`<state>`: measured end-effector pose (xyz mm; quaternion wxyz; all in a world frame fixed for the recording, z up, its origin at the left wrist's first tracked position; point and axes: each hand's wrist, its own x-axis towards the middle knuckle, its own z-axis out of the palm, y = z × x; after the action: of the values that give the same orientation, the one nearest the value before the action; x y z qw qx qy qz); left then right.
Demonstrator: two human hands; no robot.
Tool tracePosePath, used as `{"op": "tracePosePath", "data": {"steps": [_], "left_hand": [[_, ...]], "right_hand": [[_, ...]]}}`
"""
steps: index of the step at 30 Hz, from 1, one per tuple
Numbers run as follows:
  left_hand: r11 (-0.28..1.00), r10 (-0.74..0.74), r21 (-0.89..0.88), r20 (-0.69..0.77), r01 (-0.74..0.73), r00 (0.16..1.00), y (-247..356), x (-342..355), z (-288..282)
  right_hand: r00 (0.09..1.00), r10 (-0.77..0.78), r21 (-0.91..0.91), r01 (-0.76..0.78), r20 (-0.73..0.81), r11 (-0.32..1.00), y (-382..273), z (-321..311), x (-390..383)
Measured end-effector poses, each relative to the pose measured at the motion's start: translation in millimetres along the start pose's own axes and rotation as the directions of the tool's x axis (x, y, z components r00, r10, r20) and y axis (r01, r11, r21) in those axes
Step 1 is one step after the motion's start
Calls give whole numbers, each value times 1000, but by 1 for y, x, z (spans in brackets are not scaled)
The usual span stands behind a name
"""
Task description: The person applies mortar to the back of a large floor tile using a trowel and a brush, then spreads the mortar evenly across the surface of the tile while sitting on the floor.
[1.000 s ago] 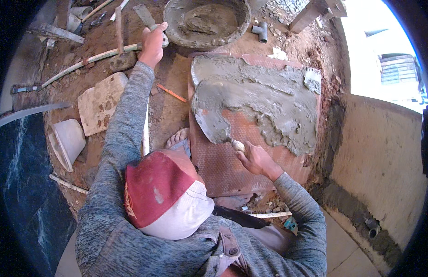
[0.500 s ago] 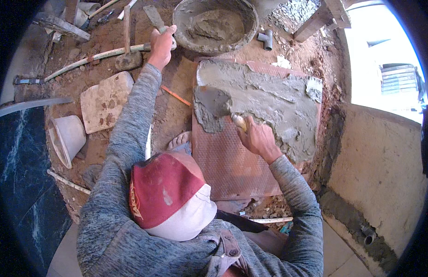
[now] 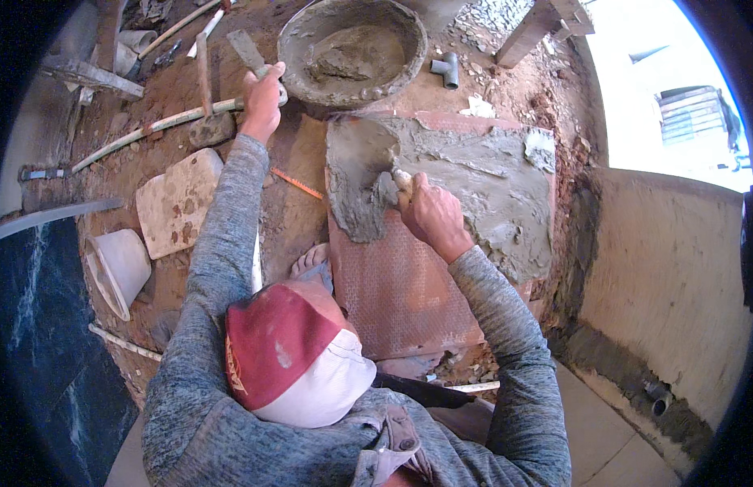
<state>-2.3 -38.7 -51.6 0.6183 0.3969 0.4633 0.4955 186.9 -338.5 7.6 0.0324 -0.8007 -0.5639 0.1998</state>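
left hand [image 3: 263, 101] grips seemingly a scraper [image 3: 246, 50] between basin [image 3: 297, 49] and pale pipe [image 3: 169, 120], right hand [image 3: 435, 213] a trowel [image 3: 403, 182].

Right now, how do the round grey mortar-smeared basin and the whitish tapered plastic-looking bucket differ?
The round grey mortar-smeared basin stands upright, while the whitish tapered plastic-looking bucket lies on its side. The basin looks clearly wider than the bucket. The basin is close to the left hand; the bucket lies well apart from it. Both are round-mouthed containers.
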Motion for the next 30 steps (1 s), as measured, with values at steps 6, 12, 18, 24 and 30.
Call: {"op": "tracePosePath", "data": {"steps": [6,12,18,24,30], "left_hand": [[1000,-26,-6,1,26,1000,-5,6,-6],[998,23,53,-22,-21,1000,-5,6,1],[998,1,57,-31,1,1000,-5,4,0],[997,6,81,-13,-5,1000,3,-2,2],[999,11,46,0,-11,1000,6,-7,7]], "right_hand": [[997,57,-40,-59,-56,997,44,-10,-14],[989,83,44,-78,-126,996,64,-9,-36],[1000,11,52,-11,10,999,8,6,-53],[987,108,-28,-112,-118,993,51,11,-48],[974,147,-79,-163,-173,984,101,-24,-45]]}}
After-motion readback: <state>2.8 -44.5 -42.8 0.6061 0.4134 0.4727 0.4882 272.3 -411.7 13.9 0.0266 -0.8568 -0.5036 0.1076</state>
